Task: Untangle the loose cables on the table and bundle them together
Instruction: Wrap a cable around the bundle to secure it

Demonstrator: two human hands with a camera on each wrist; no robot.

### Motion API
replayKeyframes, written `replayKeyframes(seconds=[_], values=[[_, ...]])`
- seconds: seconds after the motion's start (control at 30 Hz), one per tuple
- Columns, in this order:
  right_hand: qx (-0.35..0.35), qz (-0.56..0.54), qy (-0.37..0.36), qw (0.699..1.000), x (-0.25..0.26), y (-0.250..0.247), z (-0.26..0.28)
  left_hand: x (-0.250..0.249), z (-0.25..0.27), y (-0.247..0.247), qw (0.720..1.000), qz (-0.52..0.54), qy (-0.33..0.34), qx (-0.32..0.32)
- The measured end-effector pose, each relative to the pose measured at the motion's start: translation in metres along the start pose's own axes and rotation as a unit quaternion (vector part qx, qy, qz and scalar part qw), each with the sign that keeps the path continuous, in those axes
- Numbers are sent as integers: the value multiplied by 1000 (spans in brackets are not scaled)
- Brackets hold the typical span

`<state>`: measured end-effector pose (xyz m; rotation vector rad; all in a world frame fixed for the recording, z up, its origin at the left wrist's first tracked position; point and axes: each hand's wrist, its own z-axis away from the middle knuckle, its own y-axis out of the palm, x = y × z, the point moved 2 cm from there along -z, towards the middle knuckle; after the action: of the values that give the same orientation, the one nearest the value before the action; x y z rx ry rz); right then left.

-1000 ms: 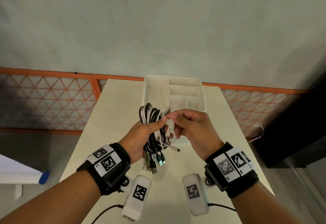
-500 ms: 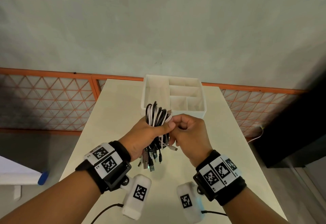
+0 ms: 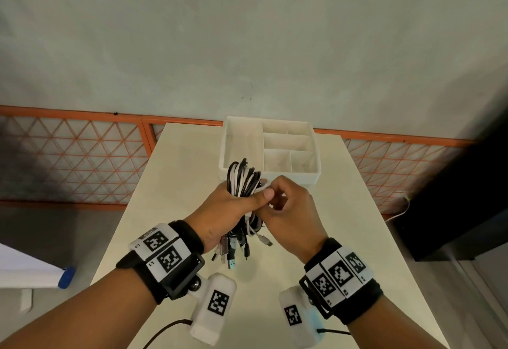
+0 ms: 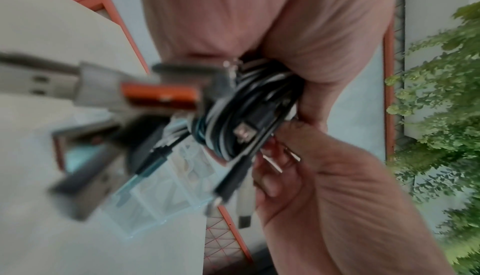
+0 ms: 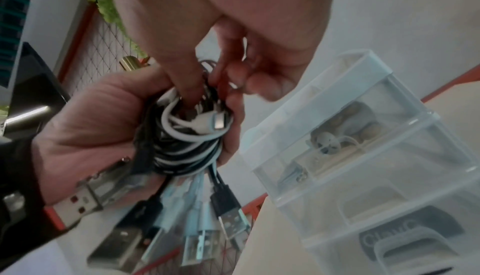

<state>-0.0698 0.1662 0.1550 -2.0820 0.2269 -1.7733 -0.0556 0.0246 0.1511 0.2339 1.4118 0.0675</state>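
Note:
My left hand (image 3: 231, 208) grips a coil of black and white cables (image 3: 243, 180) above the cream table (image 3: 178, 183). Its thumb lies across the front of the coil. Several USB plugs (image 3: 231, 252) dangle below that hand. My right hand (image 3: 288, 211) is pressed against the coil from the right, fingers curled, pinching a white cable (image 3: 264, 185) wound round the bundle. In the right wrist view the right hand's fingertips (image 5: 192, 90) dig into the coil (image 5: 187, 148), and a white connector (image 5: 210, 123) lies on it. The left wrist view shows the coil (image 4: 249, 115) blurred.
A white divided tray (image 3: 316, 150) stands at the far end of the table, just beyond the hands. An orange lattice railing (image 3: 82, 156) runs behind the table. A dark cabinet (image 3: 453, 197) stands to the right, with a white cord (image 3: 398, 214) on the floor.
My right hand has drawn in against the coil and turned, carrying the white cable round it. The loose white end is shorter, and both hands sit slightly nearer the tray.

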Motion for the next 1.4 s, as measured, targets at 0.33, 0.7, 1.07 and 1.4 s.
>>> replayKeyframes(seconds=[0.33,0.7,1.07,1.4], values=[[103,-63,-19,993,13,-4,0,4,3,0,998,59,-12,-35],[103,-90,-1,991,14,-6,3,-1,5,5,998,54,-13,-32],[64,9,-47,997,6,-15,-1,-1,6,1,997,67,-25,-42],[30,10,-118,992,5,-9,8,-1,8,2,1000,11,3,-5]])
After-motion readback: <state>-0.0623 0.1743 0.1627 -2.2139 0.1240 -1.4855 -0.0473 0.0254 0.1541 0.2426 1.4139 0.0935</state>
